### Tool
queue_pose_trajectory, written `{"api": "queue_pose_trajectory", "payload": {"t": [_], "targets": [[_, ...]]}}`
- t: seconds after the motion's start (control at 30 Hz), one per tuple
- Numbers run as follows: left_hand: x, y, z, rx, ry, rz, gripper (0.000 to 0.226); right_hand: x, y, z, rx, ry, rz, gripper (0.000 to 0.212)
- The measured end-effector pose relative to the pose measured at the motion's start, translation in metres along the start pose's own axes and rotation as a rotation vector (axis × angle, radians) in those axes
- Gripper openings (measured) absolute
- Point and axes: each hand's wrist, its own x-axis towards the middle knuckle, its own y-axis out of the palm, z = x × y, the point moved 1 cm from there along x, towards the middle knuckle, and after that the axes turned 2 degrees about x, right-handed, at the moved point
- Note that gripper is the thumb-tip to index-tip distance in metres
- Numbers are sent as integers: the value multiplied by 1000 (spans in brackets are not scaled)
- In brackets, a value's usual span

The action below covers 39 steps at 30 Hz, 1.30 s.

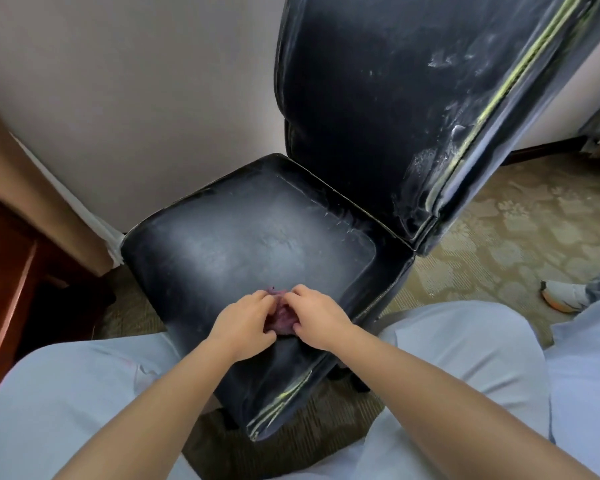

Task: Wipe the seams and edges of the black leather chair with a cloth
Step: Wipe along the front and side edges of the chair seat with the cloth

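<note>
We note cloth [282, 315] bunched on chair [243, 237] seat near front, fingers of left hand [243, 322] and right hand [317, 320] curled on it; front-edge seam lies just below, right hand nearer

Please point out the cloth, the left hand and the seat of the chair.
cloth [282, 315], head view, purple bunch between the hands.
left hand [240, 323], head view, its back.
seat [243, 237], head view, dusty middle.
</note>
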Motion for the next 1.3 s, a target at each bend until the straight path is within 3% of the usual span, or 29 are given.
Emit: {"api": "queue_pose_trajectory", "payload": {"t": [0.27, 0.43, 0.57, 0.67, 0.77, 0.9, 1.07, 1.3], "targets": [[9, -2, 4, -2, 31, 7, 65, -5, -2, 2, -186, 19, -12, 33], [9, -2, 9, -69, 23, 34, 61, 7, -4, -5, -208, -12, -86, 35], [9, 0, 13, -118, 35, 1, 60, 11, 1, -6, -145, -52, -43, 43], [12, 2, 12, -177, 45, -28, 54, 13, -1, -6, -188, -26, -27, 33], [13, -3, 10, -274, -8, 5, 54, 17, -9, -4, -214, -33, -26, 30], [8, -7, 18, -492, -148, -18, 60, 14, -5, 0, -66, -87, 0, 50], [-7, -1, 19, -422, -154, 24, 49, 12, -3, 13, -302, -66, -11, 41], [-16, 2, 15, -532, -359, -10, 44, 0, 9, 17, -236, -172, 44, 53]]}}
